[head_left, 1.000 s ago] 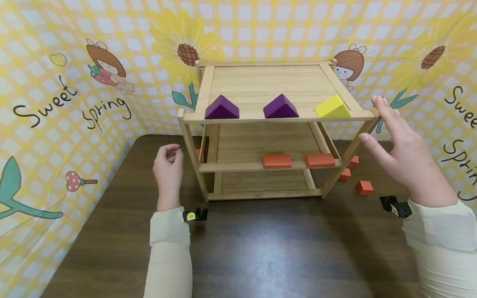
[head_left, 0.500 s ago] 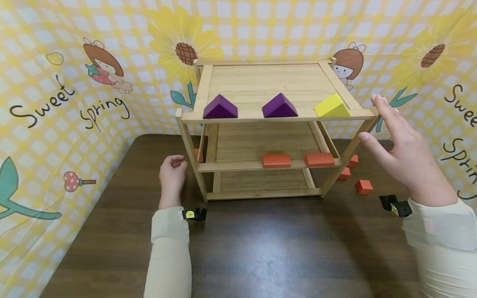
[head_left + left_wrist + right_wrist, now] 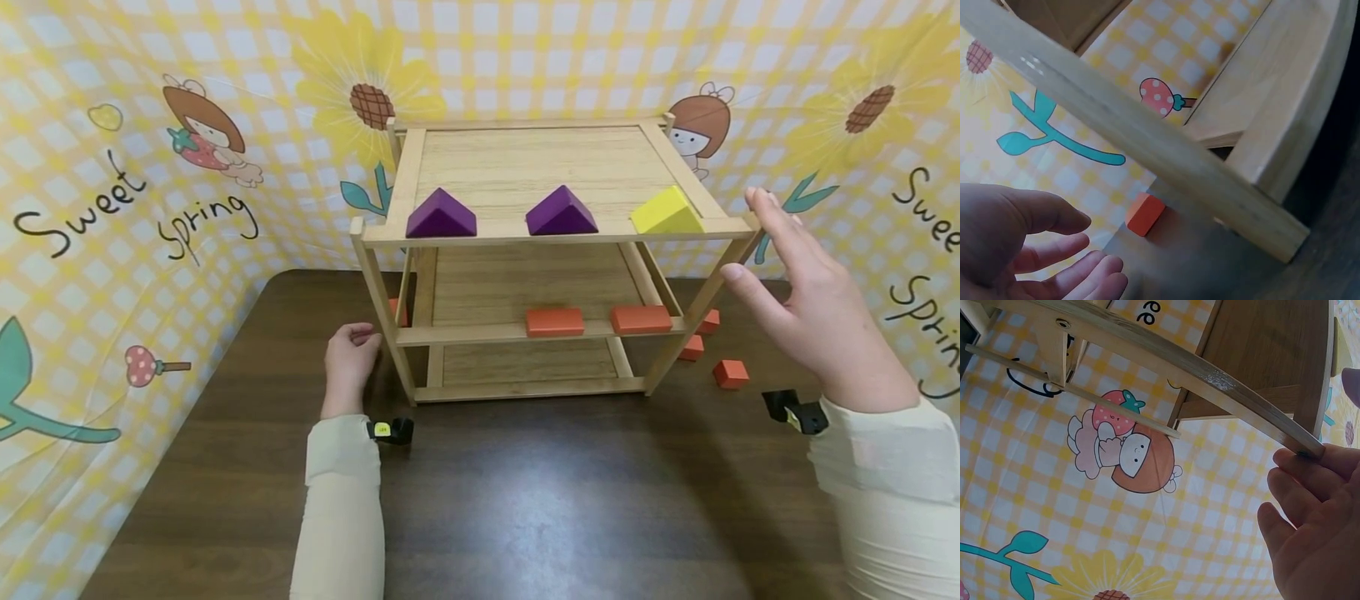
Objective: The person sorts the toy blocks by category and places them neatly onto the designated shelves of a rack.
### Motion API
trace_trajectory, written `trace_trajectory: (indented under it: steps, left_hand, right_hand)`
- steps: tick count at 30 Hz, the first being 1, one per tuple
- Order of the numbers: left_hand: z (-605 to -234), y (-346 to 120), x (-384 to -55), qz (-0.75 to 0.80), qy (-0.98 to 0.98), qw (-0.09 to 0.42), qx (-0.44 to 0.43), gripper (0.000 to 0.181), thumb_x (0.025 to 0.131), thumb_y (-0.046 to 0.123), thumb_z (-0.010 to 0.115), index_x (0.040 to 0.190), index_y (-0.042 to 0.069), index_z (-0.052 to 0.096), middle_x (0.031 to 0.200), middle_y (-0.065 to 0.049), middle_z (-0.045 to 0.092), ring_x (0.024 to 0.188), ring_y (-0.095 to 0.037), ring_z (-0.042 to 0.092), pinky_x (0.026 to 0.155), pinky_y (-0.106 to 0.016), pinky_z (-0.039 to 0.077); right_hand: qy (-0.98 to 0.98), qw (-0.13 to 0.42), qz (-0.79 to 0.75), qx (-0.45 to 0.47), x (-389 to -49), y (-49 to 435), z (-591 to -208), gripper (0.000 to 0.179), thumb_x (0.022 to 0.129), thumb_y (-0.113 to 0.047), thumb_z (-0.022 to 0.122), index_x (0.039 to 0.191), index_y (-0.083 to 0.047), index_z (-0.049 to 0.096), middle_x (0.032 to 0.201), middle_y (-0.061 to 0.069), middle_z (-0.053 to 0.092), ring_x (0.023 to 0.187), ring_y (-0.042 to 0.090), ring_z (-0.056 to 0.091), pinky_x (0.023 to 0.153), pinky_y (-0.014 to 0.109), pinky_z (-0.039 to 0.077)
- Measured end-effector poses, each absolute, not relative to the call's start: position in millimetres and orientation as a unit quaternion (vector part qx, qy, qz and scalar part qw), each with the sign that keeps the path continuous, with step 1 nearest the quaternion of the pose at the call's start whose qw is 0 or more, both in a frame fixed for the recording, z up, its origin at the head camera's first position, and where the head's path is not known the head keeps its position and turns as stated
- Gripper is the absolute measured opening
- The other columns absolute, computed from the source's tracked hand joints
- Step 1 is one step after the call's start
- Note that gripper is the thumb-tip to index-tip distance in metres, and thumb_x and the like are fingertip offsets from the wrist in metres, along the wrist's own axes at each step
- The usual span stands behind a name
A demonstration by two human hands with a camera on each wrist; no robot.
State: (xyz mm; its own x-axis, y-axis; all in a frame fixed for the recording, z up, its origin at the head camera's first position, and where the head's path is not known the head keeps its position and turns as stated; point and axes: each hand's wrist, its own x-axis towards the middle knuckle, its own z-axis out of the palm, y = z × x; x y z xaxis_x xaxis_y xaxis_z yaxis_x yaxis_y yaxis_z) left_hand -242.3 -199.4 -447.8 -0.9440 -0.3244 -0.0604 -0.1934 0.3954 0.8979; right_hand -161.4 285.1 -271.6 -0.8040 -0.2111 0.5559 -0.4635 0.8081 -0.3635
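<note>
The step in hand seemed to be the pickup of an orange block (image 3: 1145,214), with the wooden rack (image 3: 510,162) steadied. The left hand (image 3: 351,362) was low beside the rack's left post (image 3: 384,312), fingers loosely bent, its grip released; the right hand (image 3: 828,321) was raised, fingers extended against the upper right corner, clasping nothing. Beyond the left fingertips, apart from them, the block lay on the counter (image 3: 480,500); the next move likely called for advancing and pinching it.

Before you, a pale wooden three-shelf rack (image 3: 525,162) stands on a dark brown table (image 3: 487,517). Its top front edge holds, left to right, two purple triangular prisms (image 3: 441,216) and one yellow triangular prism (image 3: 667,211); its middle front edge, two orange oblong blocks (image 3: 554,322). On either side lie orange cuboids (image 3: 731,375): three right, one left.
</note>
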Motion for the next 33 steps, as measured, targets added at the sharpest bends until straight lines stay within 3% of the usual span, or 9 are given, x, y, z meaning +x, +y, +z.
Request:
trace_trajectory:
  steps: [23, 33]
  left_hand:
    - [-454, -188, -257, -0.512, -0.846, 0.036, 0.145, 0.040, 0.100, 0.013, 0.057, 0.134, -0.008, 0.055, 0.134, -0.028, 0.059, 0.126, -0.039, 0.056, 0.106, -0.048, 0.046]
    - [-446, -185, -263, -0.440, -0.888, 0.024, 0.131, 0.041, 0.101, 0.011, 0.048, 0.135, -0.011, 0.052, 0.131, -0.031, 0.059, 0.122, -0.044, 0.056, 0.104, -0.050, 0.046]
  right_hand:
    - [-0.914, 0.259, 0.246, 0.192, -158, 288, -272, 0.068, 0.103, -0.033, 0.061, 0.162, -0.025, 0.028, 0.164, 0.004, 0.031, 0.152, 0.024, 0.026, 0.125, 0.043, 0.016]
    - [-0.913, 0.258, 0.250, 0.193, -157, 288, -271, 0.068, 0.103, -0.033, 0.061, 0.162, -0.027, 0.028, 0.164, 0.002, 0.031, 0.152, 0.025, 0.026, 0.124, 0.045, 0.016]
